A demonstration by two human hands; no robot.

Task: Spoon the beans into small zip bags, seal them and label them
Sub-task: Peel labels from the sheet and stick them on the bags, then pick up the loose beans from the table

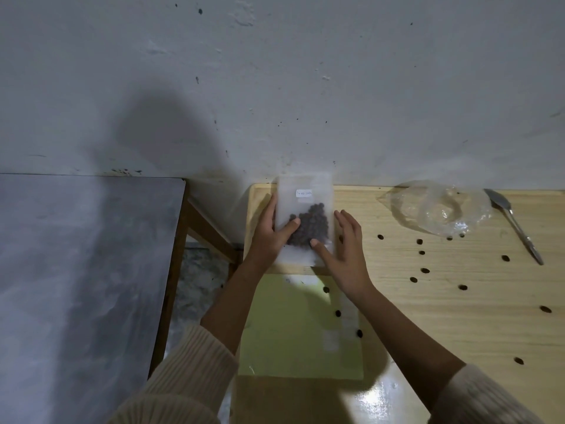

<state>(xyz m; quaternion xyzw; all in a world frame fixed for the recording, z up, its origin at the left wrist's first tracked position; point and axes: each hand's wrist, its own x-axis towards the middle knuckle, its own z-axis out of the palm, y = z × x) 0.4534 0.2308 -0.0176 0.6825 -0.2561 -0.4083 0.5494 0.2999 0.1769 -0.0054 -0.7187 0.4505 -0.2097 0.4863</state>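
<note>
A small clear zip bag (305,191) with dark beans (312,224) in its lower half and a white label (304,193) near its top stands against the wall at the table's far left corner. My left hand (272,234) holds its left edge, thumb across the front. My right hand (342,243) presses its right edge and lower front, fingers spread. A metal spoon (516,226) lies at the far right. A crumpled clear plastic bag (440,209) lies next to the spoon.
Several loose beans (425,270) are scattered over the wooden table (458,316). A light green sheet (290,332) with a strip of white labels (345,319) lies near me. A grey-topped table (76,270) stands to the left, across a gap.
</note>
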